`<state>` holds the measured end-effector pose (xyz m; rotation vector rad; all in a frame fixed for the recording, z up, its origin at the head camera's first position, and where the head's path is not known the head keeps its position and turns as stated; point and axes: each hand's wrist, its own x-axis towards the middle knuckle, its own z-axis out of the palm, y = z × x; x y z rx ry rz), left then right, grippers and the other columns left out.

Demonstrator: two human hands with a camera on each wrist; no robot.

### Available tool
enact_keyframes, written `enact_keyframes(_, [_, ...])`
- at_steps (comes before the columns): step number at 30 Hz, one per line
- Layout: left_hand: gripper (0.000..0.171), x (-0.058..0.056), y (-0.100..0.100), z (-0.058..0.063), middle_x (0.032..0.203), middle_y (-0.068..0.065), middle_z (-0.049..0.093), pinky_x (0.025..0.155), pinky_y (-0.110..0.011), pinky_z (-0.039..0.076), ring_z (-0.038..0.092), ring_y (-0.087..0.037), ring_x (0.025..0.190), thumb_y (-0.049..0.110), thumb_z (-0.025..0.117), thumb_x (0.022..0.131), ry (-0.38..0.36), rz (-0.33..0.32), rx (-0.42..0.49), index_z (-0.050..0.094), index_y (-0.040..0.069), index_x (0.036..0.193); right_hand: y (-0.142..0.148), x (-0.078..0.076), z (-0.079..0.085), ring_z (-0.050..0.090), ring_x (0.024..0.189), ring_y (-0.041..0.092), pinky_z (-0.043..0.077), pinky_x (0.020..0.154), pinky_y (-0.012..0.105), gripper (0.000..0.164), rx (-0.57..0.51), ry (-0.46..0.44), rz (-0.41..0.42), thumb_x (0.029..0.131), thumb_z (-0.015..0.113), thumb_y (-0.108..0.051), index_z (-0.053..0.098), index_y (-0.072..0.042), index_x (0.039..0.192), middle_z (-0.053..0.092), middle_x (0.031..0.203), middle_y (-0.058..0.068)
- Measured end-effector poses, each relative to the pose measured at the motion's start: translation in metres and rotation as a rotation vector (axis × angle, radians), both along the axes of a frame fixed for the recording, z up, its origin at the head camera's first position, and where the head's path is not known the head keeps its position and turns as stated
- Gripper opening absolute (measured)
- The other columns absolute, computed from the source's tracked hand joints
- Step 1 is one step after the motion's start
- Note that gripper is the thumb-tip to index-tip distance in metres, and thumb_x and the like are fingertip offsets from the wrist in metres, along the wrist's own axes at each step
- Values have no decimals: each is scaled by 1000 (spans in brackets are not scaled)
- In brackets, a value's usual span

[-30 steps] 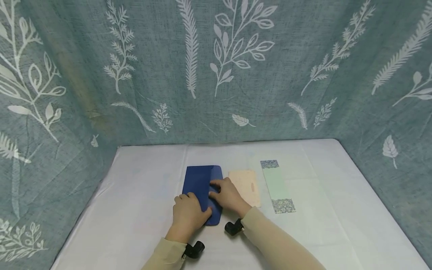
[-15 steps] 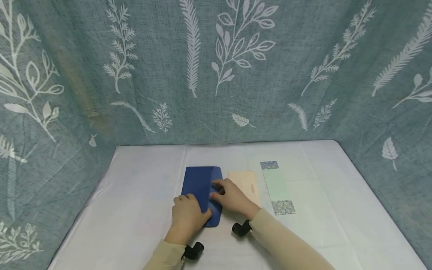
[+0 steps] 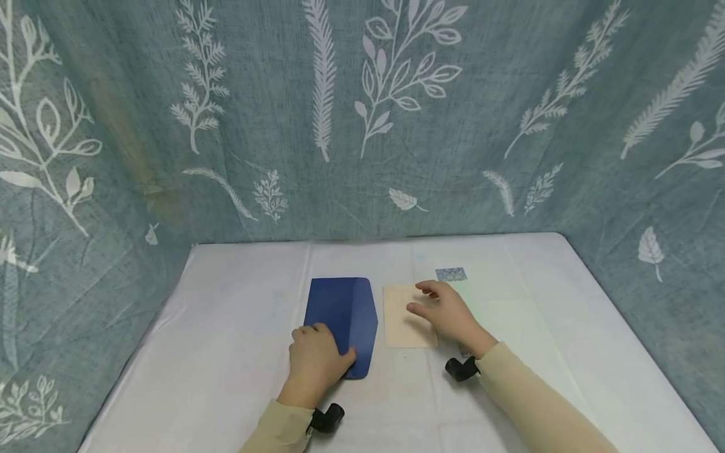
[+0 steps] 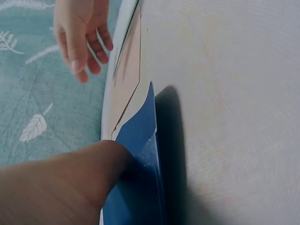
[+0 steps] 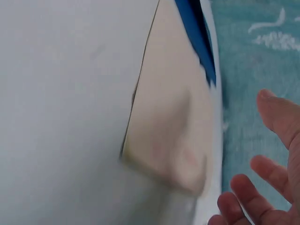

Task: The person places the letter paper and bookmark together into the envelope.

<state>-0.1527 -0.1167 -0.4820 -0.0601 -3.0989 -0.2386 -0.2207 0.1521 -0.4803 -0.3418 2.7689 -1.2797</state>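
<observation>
A dark blue envelope with its flap opened out to the right is near the middle of the table. My left hand grips its lower left part, fingers at the left edge and thumb across the front. In the left wrist view, the envelope's near edge casts a shadow on the cloth. Over a cream card hovers my right hand, fingers spread and holding nothing. The right wrist view shows its fingers apart from the cream card.
A pale green strip with patterned ends lies right of the cream card, mostly covered by the right hand and forearm. White cloth covers the table. Behind it hangs a green curtain with white leaf prints. Each wrist wears a black camera.
My right hand has left the envelope's flap and moved right, over the cream card. The flap now shows fully. My left hand has stayed in place on the envelope.
</observation>
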Motion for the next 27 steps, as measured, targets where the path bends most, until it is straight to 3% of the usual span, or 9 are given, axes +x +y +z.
enact_keyframes(7, [89, 2, 4, 1, 109, -44, 53, 68, -50, 52, 53, -51, 98, 56, 67, 78, -2, 1, -2, 52, -21, 120, 23, -9, -6, 48, 120, 35, 42, 95, 51, 69, 16, 23, -25, 85, 71, -45, 52, -3, 137, 53, 134, 14])
enact_keyframes(16, [90, 1, 3, 2, 111, -43, 52, 70, -50, 52, 53, -50, 100, 57, 66, 79, -28, 16, -10, 51, -21, 121, 19, -26, -15, 50, 122, 36, 42, 98, 49, 70, 78, 10, -22, 82, 78, -37, 52, 0, 135, 53, 133, 20])
enact_keyframes(22, [91, -1, 3, 1, 110, -43, 53, 69, -49, 53, 53, -49, 98, 58, 66, 78, -34, 25, -14, 51, -20, 121, 14, -31, -21, 41, 125, 39, 36, 100, 54, 78, 186, -22, -40, 77, 80, -46, 52, -6, 138, 47, 136, 22])
enact_keyframes(27, [89, -2, 2, 2, 107, -42, 53, 67, -48, 53, 54, -48, 96, 57, 68, 77, -33, 25, 3, 52, -20, 120, 16, -31, -24, 33, 128, 41, 30, 100, 58, 80, 196, -75, -59, 76, 79, -51, 50, -13, 141, 37, 142, 22])
